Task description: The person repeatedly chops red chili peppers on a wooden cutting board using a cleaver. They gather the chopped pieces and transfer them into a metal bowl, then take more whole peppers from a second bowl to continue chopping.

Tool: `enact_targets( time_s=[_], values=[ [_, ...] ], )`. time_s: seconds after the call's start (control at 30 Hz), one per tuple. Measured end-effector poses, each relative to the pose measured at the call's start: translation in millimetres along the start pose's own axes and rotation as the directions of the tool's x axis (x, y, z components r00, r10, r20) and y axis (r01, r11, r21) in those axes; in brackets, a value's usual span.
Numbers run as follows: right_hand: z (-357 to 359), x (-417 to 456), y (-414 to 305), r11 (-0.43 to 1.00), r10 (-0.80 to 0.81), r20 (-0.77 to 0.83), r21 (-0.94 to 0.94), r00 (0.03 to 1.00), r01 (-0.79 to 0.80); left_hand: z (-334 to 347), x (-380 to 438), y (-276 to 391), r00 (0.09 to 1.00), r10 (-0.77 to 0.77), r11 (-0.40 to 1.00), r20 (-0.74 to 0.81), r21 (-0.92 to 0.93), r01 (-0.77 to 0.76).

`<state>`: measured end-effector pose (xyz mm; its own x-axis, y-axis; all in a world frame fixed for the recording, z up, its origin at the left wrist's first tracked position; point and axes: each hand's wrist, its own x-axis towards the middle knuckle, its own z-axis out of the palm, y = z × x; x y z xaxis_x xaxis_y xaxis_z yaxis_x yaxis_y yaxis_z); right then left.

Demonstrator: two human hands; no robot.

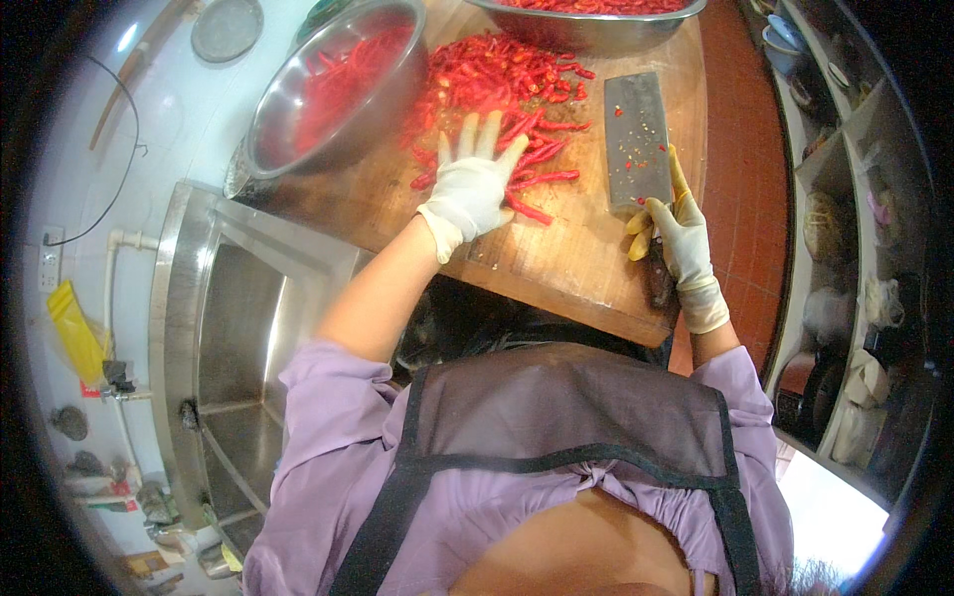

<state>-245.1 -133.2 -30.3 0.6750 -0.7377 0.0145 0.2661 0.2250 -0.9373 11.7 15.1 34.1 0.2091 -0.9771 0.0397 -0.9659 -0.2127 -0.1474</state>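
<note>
My left hand (471, 182), in a pale glove, is spread with fingers apart over whole red chili peppers (540, 153) on the wooden board (536, 257). Beyond the fingertips lies a heap of cut red chilies (499, 71). My right hand (684, 231), also gloved, grips the dark handle of a cleaver (639, 138). Its broad blade lies flat-side up over the board's right part, with seeds and small red bits stuck on it. Whether my left palm presses on the chilies or hovers just above them, I cannot tell.
A steel bowl (339, 89) holding red chilies leans at the board's left. Another steel basin (596, 26) of chilies stands at the far edge. A stainless sink (246, 320) is at my left. Shelves (831, 223) line the right, past a red tiled floor (747, 186).
</note>
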Motion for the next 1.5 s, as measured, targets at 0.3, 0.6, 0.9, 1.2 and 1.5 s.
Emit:
enact_targets(
  time_s=[0.3, 0.6, 0.9, 1.2, 1.5],
  values=[
    [0.6, 1.7, 4.8, 1.0, -0.018, -0.024, -0.023, 1.0, 0.018, 28.8, 14.2, 11.1, 0.95, -0.124, 0.992, -0.287, -0.065, 0.11],
    [17.1, 23.8, -25.4, 0.746, -0.13, 0.119, -0.642, 0.984, 0.176, 15.3, 23.8, 9.3, 0.952, -0.243, 0.97, -0.183, -0.058, 0.237],
    [86.7, 67.1, -111.9, 0.38, 0.428, 0.196, -0.925, 0.882, 0.022, 11.3, 48.4, -16.7, 0.937, -0.311, 0.944, 0.159, -0.065, 0.324],
    [25.5, 61.6, -10.8, 0.369, -0.243, 0.449, -0.777, 0.86, 0.51, 13.5, 44.8, -1.9, 0.939, -0.305, 0.934, 0.156, -0.143, 0.327],
    [95.0, 98.2, -105.9, 0.288, 0.184, 0.373, -0.905, 0.909, 0.313, 18.8, 46.2, -21.0, 0.936, -0.328, 0.917, 0.129, -0.196, 0.348]
  ],
)
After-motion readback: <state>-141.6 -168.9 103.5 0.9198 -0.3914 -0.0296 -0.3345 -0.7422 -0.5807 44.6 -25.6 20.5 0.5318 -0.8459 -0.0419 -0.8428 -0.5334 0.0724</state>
